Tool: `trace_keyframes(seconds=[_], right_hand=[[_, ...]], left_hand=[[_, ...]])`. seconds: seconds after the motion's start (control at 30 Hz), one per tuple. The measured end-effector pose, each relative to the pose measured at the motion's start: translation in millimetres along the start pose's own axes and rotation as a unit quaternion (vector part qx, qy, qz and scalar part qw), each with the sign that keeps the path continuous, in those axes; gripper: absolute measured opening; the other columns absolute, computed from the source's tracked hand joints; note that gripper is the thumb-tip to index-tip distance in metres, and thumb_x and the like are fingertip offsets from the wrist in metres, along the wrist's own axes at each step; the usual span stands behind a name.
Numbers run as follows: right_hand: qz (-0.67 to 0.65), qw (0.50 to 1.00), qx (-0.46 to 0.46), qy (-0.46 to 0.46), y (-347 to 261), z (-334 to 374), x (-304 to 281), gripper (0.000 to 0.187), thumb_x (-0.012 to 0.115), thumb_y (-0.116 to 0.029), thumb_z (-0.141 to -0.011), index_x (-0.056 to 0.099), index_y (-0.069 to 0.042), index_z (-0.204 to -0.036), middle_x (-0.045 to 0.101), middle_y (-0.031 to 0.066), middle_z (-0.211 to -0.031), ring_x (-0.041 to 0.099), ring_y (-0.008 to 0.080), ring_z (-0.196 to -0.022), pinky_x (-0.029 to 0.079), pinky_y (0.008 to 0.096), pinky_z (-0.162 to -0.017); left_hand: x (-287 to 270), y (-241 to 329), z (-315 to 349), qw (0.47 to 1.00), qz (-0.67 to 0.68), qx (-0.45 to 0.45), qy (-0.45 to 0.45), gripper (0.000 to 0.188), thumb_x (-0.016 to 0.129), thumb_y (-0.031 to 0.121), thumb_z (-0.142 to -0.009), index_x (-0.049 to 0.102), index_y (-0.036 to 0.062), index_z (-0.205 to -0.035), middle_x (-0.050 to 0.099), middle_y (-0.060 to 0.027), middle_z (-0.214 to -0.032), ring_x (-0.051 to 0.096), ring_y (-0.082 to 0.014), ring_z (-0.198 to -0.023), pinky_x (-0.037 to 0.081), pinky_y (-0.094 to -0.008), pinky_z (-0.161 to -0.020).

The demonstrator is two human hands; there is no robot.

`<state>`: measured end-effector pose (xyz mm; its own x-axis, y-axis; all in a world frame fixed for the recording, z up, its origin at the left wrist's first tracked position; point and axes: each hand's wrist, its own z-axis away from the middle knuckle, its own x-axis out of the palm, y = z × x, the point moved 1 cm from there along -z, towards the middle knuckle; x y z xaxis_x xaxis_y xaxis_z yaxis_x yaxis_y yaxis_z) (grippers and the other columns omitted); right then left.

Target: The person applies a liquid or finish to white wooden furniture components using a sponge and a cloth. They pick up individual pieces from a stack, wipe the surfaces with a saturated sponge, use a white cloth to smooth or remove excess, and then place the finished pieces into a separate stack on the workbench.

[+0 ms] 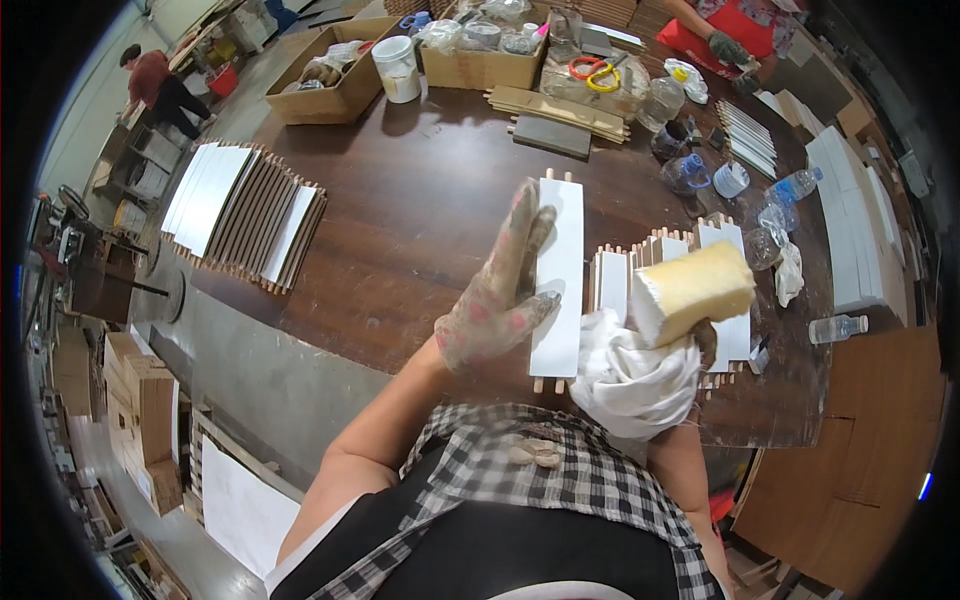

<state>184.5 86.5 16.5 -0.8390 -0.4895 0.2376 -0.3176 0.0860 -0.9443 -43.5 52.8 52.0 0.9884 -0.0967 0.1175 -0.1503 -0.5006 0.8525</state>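
My left hand point(490, 300), in a stained pale glove, lies along the left edge of a narrow white board point(560, 260). Its fingers are stretched out and its thumb rests on the board's face. Wooden dowels stick out of both ends of that board. My right hand point(707, 346), mostly hidden, grips a thick yellow and white sponge block point(695, 290) together with a bunched white cloth point(640, 380). Beneath the sponge and cloth stands a row of similar doweled white boards point(612, 278), partly covered.
On the brown table point(400, 200), more doweled boards point(240, 215) are lined up at left. Cardboard boxes point(335, 85), a white tub point(398, 70) and scissors point(597, 72) sit at the back. Bottles point(685, 172) stand at right. A co-worker's gloved hand point(727, 47) shows at far right.
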Motion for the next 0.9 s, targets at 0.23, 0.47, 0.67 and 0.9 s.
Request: trace_keyframes(seconds=[0.23, 0.47, 0.67, 0.9], right_hand=[[0.039, 0.997, -0.026, -0.057, -3.1, -3.5, 19.6, 0.061, 0.065, -0.030, -0.081, 0.039, 0.001, -0.127, 0.050, 0.0192, -0.122, 0.054, 0.0299, -0.109, 0.046, 0.0417, -0.094], [0.057, 0.994, -0.031, -0.092, 8.3, -4.2, 25.5, 0.063, 0.066, -0.030, -0.080, 0.038, 0.001, -0.128, 0.048, 0.0197, -0.124, 0.053, 0.0303, -0.110, 0.045, 0.0423, -0.095], [-0.013, 0.999, -0.027, -0.028, 6.7, 5.0, 2.7, 0.065, 0.066, -0.029, -0.080, 0.036, 0.001, -0.129, 0.047, 0.0201, -0.126, 0.052, 0.0306, -0.111, 0.045, 0.0428, -0.096], [0.055, 0.986, -0.084, -0.136, -14.5, 2.8, 34.2, 0.073, 0.080, -0.021, -0.066, 0.043, -0.001, -0.126, 0.056, 0.0147, -0.117, 0.057, 0.0228, -0.108, 0.051, 0.0348, -0.091]], left_hand=[[-6.2, 3.7, 4.3, 0.997, -0.020, -0.072, 0.034, 0.095, 0.058, -0.007, -0.073, -0.003, 0.0063, -0.144, 0.003, -0.0238, -0.148, 0.015, -0.0318, -0.137, 0.019, -0.0410, -0.111], [12.5, -13.7, 18.0, 0.901, 0.249, -0.342, 0.100, 0.072, 0.065, 0.013, -0.074, 0.032, 0.0010, -0.136, 0.047, -0.0191, -0.127, 0.054, -0.0250, -0.109, 0.048, -0.0332, -0.091], [0.3, -9.1, 9.9, 0.897, 0.206, -0.338, 0.198, 0.039, 0.054, 0.012, -0.087, 0.043, 0.0011, -0.123, 0.060, -0.0108, -0.091, 0.062, -0.0158, -0.072, 0.054, -0.0262, -0.061], [-6.7, -8.0, 9.3, 0.969, -0.115, -0.180, 0.127, 0.049, 0.056, 0.011, -0.085, 0.040, -0.0014, -0.130, 0.055, -0.0138, -0.114, 0.054, -0.0151, -0.100, 0.046, -0.0279, -0.085]])
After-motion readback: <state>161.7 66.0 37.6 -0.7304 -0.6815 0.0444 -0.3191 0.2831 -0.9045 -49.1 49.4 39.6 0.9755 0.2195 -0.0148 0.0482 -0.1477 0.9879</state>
